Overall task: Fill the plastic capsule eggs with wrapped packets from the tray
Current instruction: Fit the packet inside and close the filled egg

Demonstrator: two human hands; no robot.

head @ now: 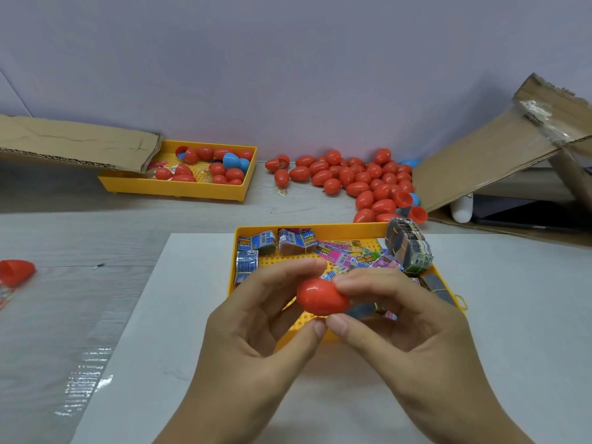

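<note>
Both hands, left [256, 318] and right [397, 315], pinch 1 glossy red plastic capsule egg [322, 296] above yellow pegged tray [320, 229]. Judged closing; press halves squarely until seam seats.

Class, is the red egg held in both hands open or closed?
Closed: the red egg shows one whole smooth shell between left hand and right hand.

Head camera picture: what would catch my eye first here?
First, the red egg in the middle, pinched between the left hand and right hand above the yellow tray of colourful wrapped packets. Behind, a big heap of red eggs lies against the wall.
</note>
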